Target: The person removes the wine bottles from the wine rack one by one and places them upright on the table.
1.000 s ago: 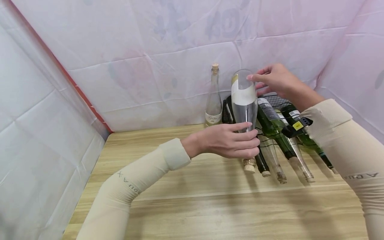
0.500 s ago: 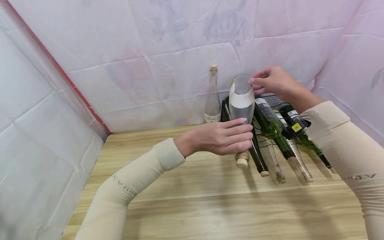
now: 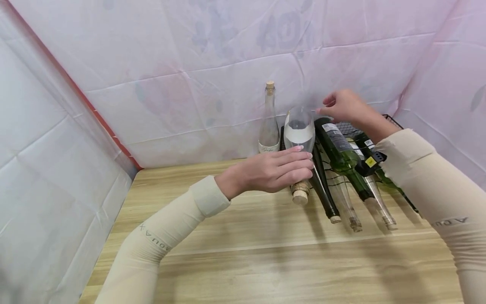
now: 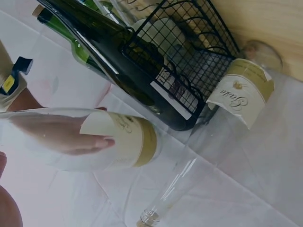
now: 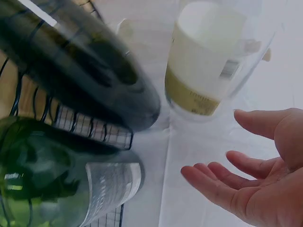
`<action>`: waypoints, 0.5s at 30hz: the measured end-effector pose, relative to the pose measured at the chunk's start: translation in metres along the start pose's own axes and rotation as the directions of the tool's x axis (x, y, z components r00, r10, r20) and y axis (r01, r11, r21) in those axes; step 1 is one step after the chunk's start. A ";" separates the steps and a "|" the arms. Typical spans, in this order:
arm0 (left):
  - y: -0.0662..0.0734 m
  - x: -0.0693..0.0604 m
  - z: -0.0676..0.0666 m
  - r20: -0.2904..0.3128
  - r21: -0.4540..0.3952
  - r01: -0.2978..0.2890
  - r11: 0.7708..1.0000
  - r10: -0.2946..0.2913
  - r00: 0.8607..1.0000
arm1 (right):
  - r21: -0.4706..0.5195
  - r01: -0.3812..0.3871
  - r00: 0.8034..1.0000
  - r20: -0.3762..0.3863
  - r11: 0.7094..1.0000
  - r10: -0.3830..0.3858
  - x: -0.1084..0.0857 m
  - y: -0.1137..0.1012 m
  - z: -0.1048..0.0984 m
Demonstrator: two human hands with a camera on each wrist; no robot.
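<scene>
Clear glass, job approx. mid-to-late: on my feed the labelled bottle (image 3: pixel 299 135) is tilted, cork end down, at the L end of the wire rack (image 3: pixel 347 128); can't tell if they touch. L grip (image 3: pixel 275 169) is wrapped round it nr the neck; R grip (image 3: pixel 343 104) is released, just beside the base. I'd call racking mostly done: dark bottle (image 3: pixel 324 188), green bottle (image 3: pixel 347 162) and other bottles (image 3: pixel 346 200) already lie there, necks over the worktop (image 3: pixel 265 261). Left, prob.: seat this one, then maybe the upright bottle (image 3: pixel 268 122).
</scene>
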State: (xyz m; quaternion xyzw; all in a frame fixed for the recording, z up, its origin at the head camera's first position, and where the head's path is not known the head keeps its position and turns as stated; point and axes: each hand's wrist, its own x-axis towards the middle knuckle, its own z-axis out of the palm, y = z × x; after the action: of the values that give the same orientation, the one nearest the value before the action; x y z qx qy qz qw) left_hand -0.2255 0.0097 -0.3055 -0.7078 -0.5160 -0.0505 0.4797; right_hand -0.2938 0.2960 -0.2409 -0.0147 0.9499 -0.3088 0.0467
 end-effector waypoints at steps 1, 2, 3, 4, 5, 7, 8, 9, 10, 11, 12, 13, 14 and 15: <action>0.000 0.000 -0.001 -0.005 -0.009 0.007 1.000 -0.007 1.000 | -0.060 0.001 1.000 0.003 0.998 -0.001 0.001 0.001 0.000; -0.001 0.000 -0.002 -0.009 -0.015 0.013 1.000 -0.013 1.000 | -0.118 0.005 1.000 0.005 0.993 -0.005 0.002 0.003 0.000; -0.002 0.000 -0.003 -0.013 -0.017 0.019 1.000 -0.019 1.000 | -0.168 0.011 1.000 0.009 0.986 -0.010 0.004 0.004 0.001; -0.002 0.000 -0.005 -0.017 -0.015 0.025 1.000 -0.025 1.000 | -0.217 0.021 1.000 0.012 0.976 -0.019 0.005 0.005 0.002; -0.003 0.001 -0.006 -0.020 -0.017 0.033 0.999 -0.033 0.999 | -0.254 0.025 1.000 0.014 0.967 -0.022 0.007 0.007 0.003; -0.005 0.001 -0.007 -0.026 -0.042 0.056 0.998 -0.057 0.998 | -0.298 0.029 0.999 0.027 0.954 -0.022 0.010 0.009 0.005; -0.005 0.001 -0.008 -0.029 -0.057 0.068 0.996 -0.070 0.997 | -0.305 0.024 0.999 0.039 0.952 -0.013 0.011 0.010 0.006; -0.006 0.001 -0.009 -0.028 -0.074 0.080 0.994 -0.082 0.996 | -0.310 0.019 0.999 0.049 0.950 -0.004 0.012 0.011 0.008; -0.007 0.002 -0.010 -0.026 -0.093 0.091 0.992 -0.094 0.995 | -0.314 0.010 0.998 0.058 0.949 0.009 0.014 0.012 0.009; -0.007 0.002 -0.010 -0.026 -0.117 0.101 0.988 -0.105 0.994 | -0.318 0.000 0.997 0.071 0.948 0.024 0.015 0.013 0.010; -0.008 0.002 -0.011 -0.025 -0.137 0.112 0.984 -0.116 0.993 | -0.317 -0.008 0.996 0.079 0.948 0.034 0.015 0.013 0.011; -0.008 0.002 -0.013 -0.022 -0.146 0.119 0.982 -0.123 0.992 | -0.317 -0.015 0.995 0.090 0.948 0.045 0.016 0.014 0.011; -0.008 0.002 -0.014 -0.019 -0.156 0.127 0.980 -0.131 0.991 | -0.319 -0.022 0.993 0.099 0.947 0.057 0.017 0.014 0.012; -0.008 0.003 -0.016 -0.015 -0.164 0.134 0.977 -0.138 0.990 | -0.317 -0.029 0.993 0.103 0.948 0.065 0.018 0.015 0.012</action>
State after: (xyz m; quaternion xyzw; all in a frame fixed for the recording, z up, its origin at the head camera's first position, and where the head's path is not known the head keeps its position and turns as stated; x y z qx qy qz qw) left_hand -0.2242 0.0000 -0.2904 -0.7068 -0.5510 -0.1346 0.4227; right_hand -0.3105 0.3002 -0.2612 -0.0166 0.9829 -0.1508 0.1045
